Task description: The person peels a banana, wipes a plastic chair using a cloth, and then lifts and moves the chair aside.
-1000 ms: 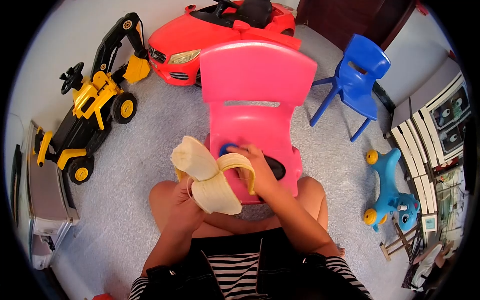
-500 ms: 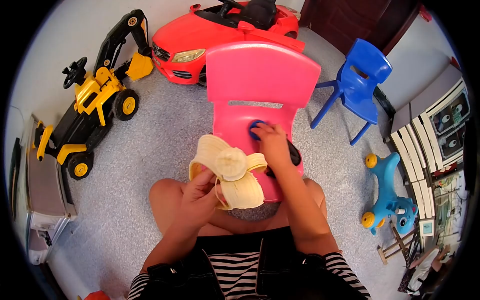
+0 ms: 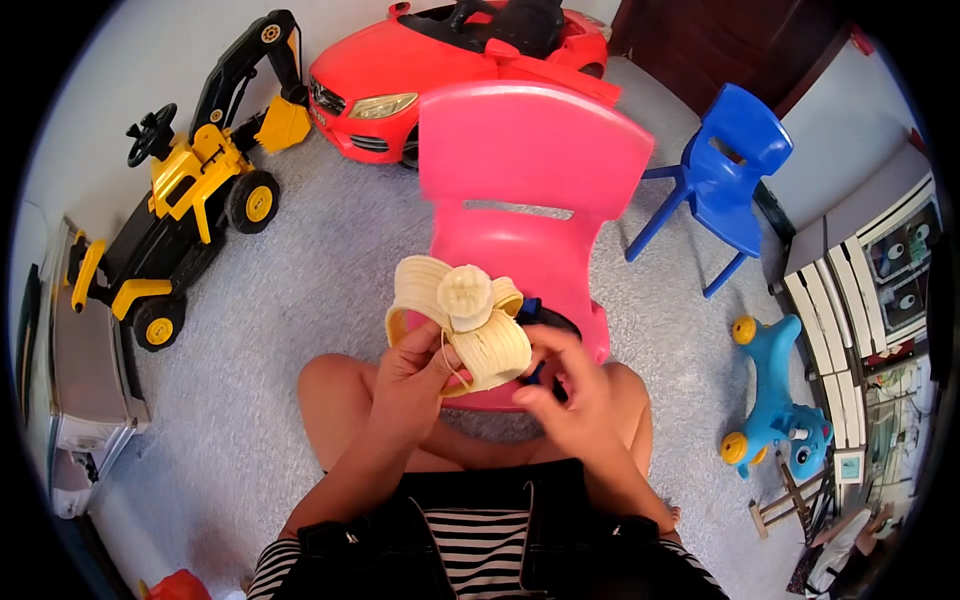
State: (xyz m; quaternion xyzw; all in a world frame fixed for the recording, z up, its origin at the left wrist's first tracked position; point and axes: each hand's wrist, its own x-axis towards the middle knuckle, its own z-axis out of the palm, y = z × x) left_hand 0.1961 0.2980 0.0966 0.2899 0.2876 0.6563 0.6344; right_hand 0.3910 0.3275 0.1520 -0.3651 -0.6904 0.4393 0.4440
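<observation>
A partly peeled banana (image 3: 466, 293), its peel flaps hanging outward, is held by my left hand (image 3: 412, 378) with fingers closed round its lower part. The pale flesh stands up in the middle, its top end facing me. Just right of the peel is my right hand (image 3: 575, 385), thumb and fingers apart, with nothing visible in its grasp. Behind both hands stands a pink chair (image 3: 520, 245). On its seat, partly hidden by the peel and my right hand, lie a black object (image 3: 552, 321) and a small blue thing (image 3: 531, 305).
A red toy car (image 3: 420, 70) stands behind the pink chair, a yellow and black toy excavator (image 3: 180, 190) at the left. To the right are a blue chair (image 3: 730, 190), a blue ride-on toy (image 3: 768, 385) and white drawers (image 3: 820, 300). A cabinet (image 3: 90, 370) stands at the left edge.
My right hand has left the blue thing on the seat and come back towards me, beside the banana, its fingers spreading. The banana in my left hand has moved right and now stands more upright.
</observation>
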